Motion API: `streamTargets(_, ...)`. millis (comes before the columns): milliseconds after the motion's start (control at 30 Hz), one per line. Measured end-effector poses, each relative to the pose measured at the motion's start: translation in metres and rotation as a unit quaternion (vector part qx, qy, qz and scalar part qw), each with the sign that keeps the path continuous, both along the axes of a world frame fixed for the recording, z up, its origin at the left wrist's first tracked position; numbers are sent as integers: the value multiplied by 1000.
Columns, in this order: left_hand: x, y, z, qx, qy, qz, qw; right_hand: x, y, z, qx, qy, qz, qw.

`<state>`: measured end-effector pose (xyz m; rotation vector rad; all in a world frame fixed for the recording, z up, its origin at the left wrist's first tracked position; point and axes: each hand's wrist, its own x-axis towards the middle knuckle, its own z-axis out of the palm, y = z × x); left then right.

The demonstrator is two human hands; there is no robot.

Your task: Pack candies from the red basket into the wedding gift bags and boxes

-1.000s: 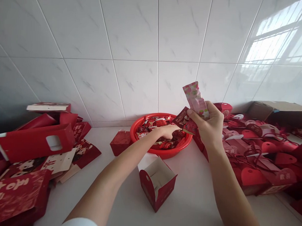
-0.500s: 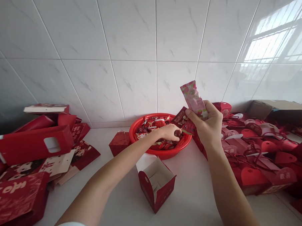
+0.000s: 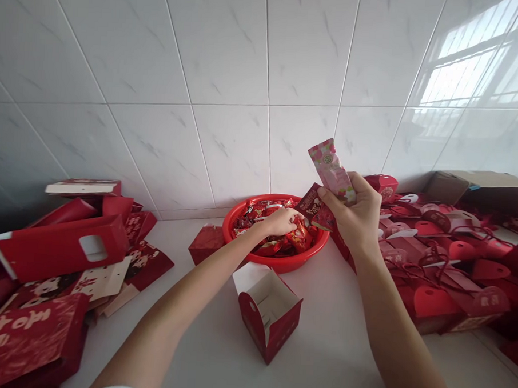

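My left hand (image 3: 280,222) is in the red basket (image 3: 229,230), its fingers curled at the wrapped candies (image 3: 274,247); what it grips, if anything, is too small to make out. Raised to the right of the basket, my right hand (image 3: 356,212) holds a pink candy packet (image 3: 332,173) and a dark red packet (image 3: 313,206) between thumb and fingers. In front of the basket stands an open red box (image 3: 269,311) with a white inside.
Unfolded and empty red boxes (image 3: 63,248) are piled at the left. A small red box (image 3: 206,243) touches the basket's left side. Many red boxes (image 3: 434,304) crowd the right, before a cardboard box (image 3: 486,189). A tiled wall (image 3: 226,152) rises behind.
My left hand has moved slightly left and back within the basket, and orange-red candies now show beside its fingers. My right hand has hardly moved.
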<state>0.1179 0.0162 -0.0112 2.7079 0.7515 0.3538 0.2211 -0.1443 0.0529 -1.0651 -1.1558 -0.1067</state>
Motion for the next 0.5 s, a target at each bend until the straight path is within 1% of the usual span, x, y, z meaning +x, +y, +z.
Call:
streamTargets(167, -7, 10, -4, 71, -35, 69, 994, -2, -1, 0, -8, -3, -5, 1000)
streamTargets(233, -11, 12, -2, 90, -42, 78, 992, -2, -1, 1, -8, -3, -4, 1000)
streamTargets(300, -15, 12, 0, 98, -50, 70, 991, -2, -1, 1, -8, -3, -9, 1000)
streamTargets(367, -19, 9, 4, 74, -51, 28, 996, -1, 0, 0, -8, -6, -16, 1000)
streamTargets(433, -22, 4, 7, 14, -29, -47, 998, -1, 1, -1, -6, -10, -18, 1000)
streamTargets(500, -23, -4, 9, -47, 25, -122, 991, -2, 2, -2, -4, -12, -17, 1000)
